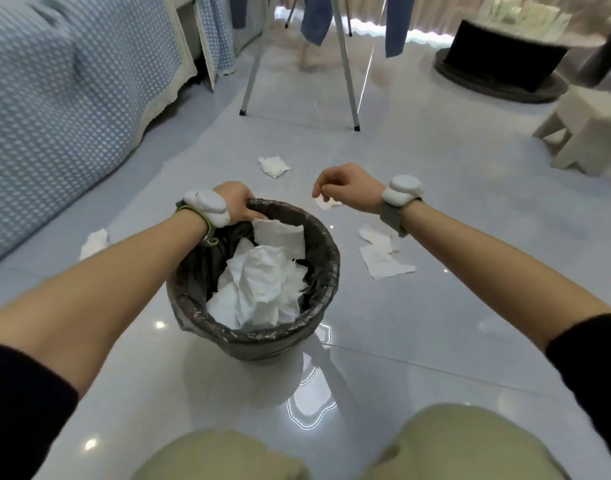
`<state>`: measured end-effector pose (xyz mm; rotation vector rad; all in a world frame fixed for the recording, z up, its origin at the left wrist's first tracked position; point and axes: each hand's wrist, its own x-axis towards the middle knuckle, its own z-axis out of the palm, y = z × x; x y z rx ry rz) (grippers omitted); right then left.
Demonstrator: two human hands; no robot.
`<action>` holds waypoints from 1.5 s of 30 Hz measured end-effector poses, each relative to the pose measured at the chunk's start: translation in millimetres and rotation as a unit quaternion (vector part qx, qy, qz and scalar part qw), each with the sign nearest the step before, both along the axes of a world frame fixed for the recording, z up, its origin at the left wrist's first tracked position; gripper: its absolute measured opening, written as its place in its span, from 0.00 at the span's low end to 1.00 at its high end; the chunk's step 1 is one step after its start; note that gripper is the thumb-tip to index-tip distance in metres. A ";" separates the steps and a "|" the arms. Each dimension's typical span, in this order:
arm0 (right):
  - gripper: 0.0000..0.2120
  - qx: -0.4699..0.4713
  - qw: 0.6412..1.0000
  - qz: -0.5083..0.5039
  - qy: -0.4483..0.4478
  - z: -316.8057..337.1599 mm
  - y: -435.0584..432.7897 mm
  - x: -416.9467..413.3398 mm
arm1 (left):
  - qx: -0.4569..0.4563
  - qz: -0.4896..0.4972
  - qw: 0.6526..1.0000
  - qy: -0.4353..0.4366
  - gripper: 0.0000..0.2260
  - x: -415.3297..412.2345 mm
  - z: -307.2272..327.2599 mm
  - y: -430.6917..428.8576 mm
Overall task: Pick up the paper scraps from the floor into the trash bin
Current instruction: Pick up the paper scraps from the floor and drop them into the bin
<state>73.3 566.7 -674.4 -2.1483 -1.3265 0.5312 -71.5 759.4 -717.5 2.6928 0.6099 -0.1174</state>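
Note:
A trash bin (326, 271) lined with a dark bag stands on the floor in front of me, holding several crumpled white paper pieces (262, 289). My left hand (236, 202) grips the bin's far-left rim. My right hand (345, 187) is to the right of the rim, fingers pinched together on a small paper scrap (326, 203) that hangs under the fingertips. More scraps lie on the floor: one crumpled scrap (273, 166) beyond the bin, flat torn sheets (383, 254) to the right, and one scrap (95, 242) on the left, partly hidden by my forearm.
A bed with a blue patterned cover (72, 98) runs along the left. A drying rack's metal legs (347, 74) stand ahead with clothes hanging. A white stool (588, 133) and a dark round base (498, 64) are at the right. My knees (453, 445) are at the bottom.

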 end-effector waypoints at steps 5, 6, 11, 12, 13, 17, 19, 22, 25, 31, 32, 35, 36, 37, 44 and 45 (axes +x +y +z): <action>0.11 -0.047 0.997 -0.047 0.039 -6.2 22.3 21.3 | 0.017 0.025 1.000 0.002 0.28 -22.2 -9.0 17.9; 0.11 -0.064 0.996 -0.049 0.045 -9.6 23.0 26.2 | 0.021 0.034 0.999 0.001 0.28 -24.3 -9.7 18.6; 0.12 -0.192 0.980 -0.032 0.031 -41.8 13.1 76.1 | 0.014 0.082 0.996 -0.016 0.27 -5.9 -22.5 17.7; 0.13 -0.214 0.976 -0.035 0.027 -49.3 9.7 84.7 | 0.011 0.088 0.996 -0.015 0.27 -4.7 -21.3 17.2; 0.15 -0.242 0.969 -0.036 0.025 -60.8 3.6 98.9 | 0.000 0.097 0.995 -0.011 0.27 1.4 -27.6 13.8; 0.24 -0.334 0.942 -0.029 0.018 -110.2 -19.6 159.3 | -0.006 0.133 0.991 -0.009 0.27 29.8 -49.6 -2.3; 0.33 -0.374 0.927 -0.019 0.007 -136.1 -31.8 180.8 | -0.005 0.143 0.990 -0.001 0.28 45.0 -58.3 -8.3; 0.47 -0.401 0.915 0.003 -0.049 -177.0 -46.3 205.6 | -0.001 0.157 0.988 0.000 0.28 65.1 -63.1 -14.5; 0.60 -0.415 0.907 0.003 -0.068 -236.9 -54.1 241.1 | 0.000 0.167 0.986 0.010 0.27 84.4 -64.7 -22.1; 0.59 -0.379 0.925 -0.013 -0.015 -277.7 -66.1 230.1 | 0.012 0.174 0.984 0.029 0.25 106.3 -69.7 -26.6; 0.54 -0.361 0.932 -0.033 -0.003 -278.9 -68.8 222.6 | 0.012 0.181 0.983 0.026 0.24 103.9 -70.2 -27.1; 0.34 -0.326 0.944 -0.055 -0.012 -275.6 -73.3 211.7 | 0.016 0.194 0.981 0.020 0.24 104.0 -71.6 -28.4; 0.28 -0.316 0.948 -0.045 -0.011 -273.4 -73.2 206.4 | 0.019 0.197 0.980 0.020 0.25 102.6 -71.4 -28.3; 0.23 -0.310 0.950 -0.035 -0.002 -273.1 -74.6 203.1 | 0.021 0.199 0.980 0.021 0.25 102.0 -72.4 -29.1; 0.18 -0.196 0.977 -0.072 0.038 -265.5 -74.8 199.5 | 0.030 0.206 0.978 0.021 0.22 102.2 -73.4 -32.4; 0.19 -0.163 0.981 -0.101 0.029 -264.3 -74.9 204.5 | 0.030 0.207 0.978 0.020 0.22 102.5 -73.4 -32.6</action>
